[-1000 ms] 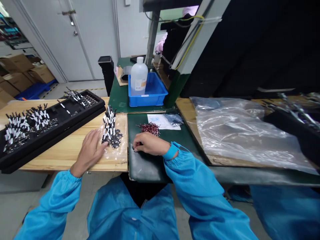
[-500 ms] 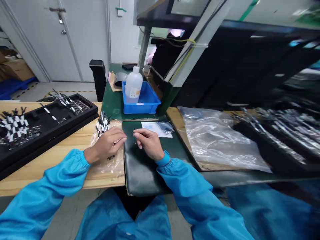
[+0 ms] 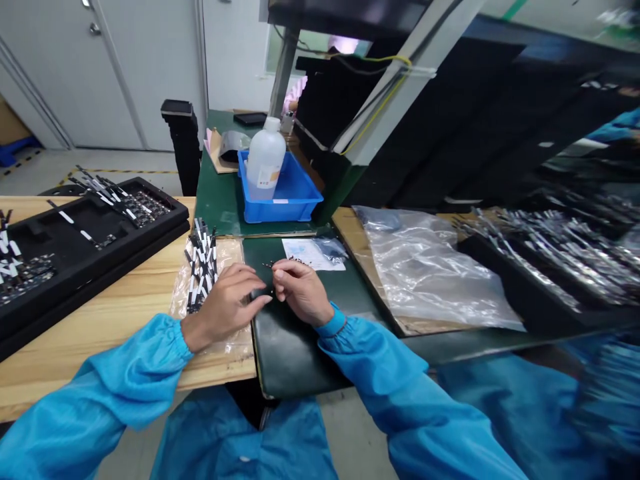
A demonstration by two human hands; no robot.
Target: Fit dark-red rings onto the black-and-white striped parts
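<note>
Carefully does it: my right grip (image 3: 300, 291) is drawn to a fingertip pinch low over the dark mat (image 3: 295, 357), and my left grip (image 3: 225, 307) is curled just beside it. I cannot tell whether either has hold of anything. Tiny dark pieces (image 3: 281, 264) lie scattered just ahead, and a striped bundle (image 3: 201, 267) rests on a plastic bag (image 3: 180, 310). A low, light pinch suits pieces this small.

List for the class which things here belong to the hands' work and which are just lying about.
Work: left hand, right hand, striped components on plastic film, black foam tray.
Lying about: white bottle, blue crate, clear plastic sheet.
</note>
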